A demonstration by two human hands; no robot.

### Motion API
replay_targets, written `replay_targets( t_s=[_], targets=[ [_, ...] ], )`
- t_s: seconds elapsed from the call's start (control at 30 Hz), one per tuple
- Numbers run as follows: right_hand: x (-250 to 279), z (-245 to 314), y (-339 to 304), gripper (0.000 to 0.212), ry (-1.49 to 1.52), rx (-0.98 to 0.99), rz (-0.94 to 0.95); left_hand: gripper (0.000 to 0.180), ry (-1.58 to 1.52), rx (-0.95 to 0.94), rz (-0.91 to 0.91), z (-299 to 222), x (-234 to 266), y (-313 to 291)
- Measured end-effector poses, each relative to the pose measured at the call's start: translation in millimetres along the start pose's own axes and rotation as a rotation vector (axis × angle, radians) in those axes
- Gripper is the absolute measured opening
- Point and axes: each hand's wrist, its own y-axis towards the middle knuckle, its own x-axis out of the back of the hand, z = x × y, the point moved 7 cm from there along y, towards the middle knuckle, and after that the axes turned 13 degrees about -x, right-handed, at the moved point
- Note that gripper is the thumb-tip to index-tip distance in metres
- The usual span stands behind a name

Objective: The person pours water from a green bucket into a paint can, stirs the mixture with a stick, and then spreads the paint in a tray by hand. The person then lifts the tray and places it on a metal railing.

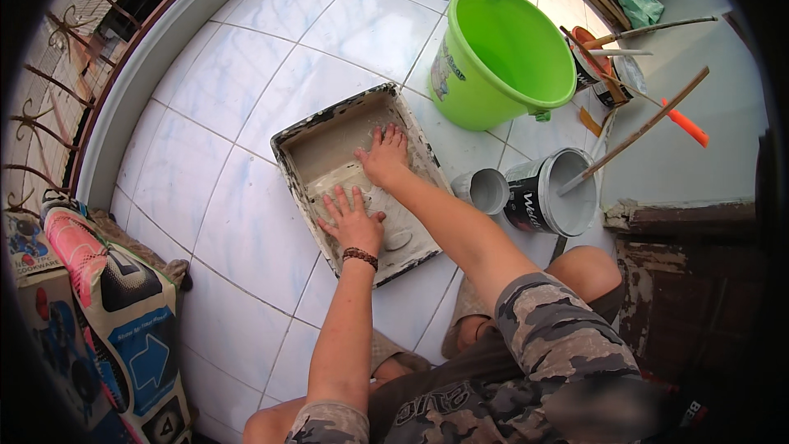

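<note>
A rectangular paint-stained tray (329, 130) with black-speckled edges sits on the floor before me. A thin greyish film and some shallow liquid show on its bottom. My left hand (355, 222), with a braided bracelet at the wrist, lies in the near part of the tray with its fingers spread. Farther in and to the right, my right hand (385, 158) rests flat on the tray's inside, its fingers apart. Neither hand holds anything. The undersides of both palms are hidden.
Right of the tray stand a bright green bucket (501, 57), a small grey cup (481, 191) and a paint pail (534, 197) with a wooden stick (645, 131). More paint cans (612, 74) and an orange-handled tool (685, 127) are behind. A printed bag (123, 312) lies left.
</note>
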Motion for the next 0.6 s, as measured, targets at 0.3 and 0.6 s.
replay_targets(
  t_s=[0.3, 0.6],
  targets=[
    [13.5, 6.8, 28.0, 0.079, 0.049, 0.25, -0.136, 0.08, 0.025, -0.031, -0.004, -3.0, -4.0, 0.6],
    [30.2, 37.8, 17.6, 0.08, 0.49, 0.006, 0.117, 0.081, 0.025, 0.01, 0.019, 12.0, 0.6, 0.2]
  ],
)
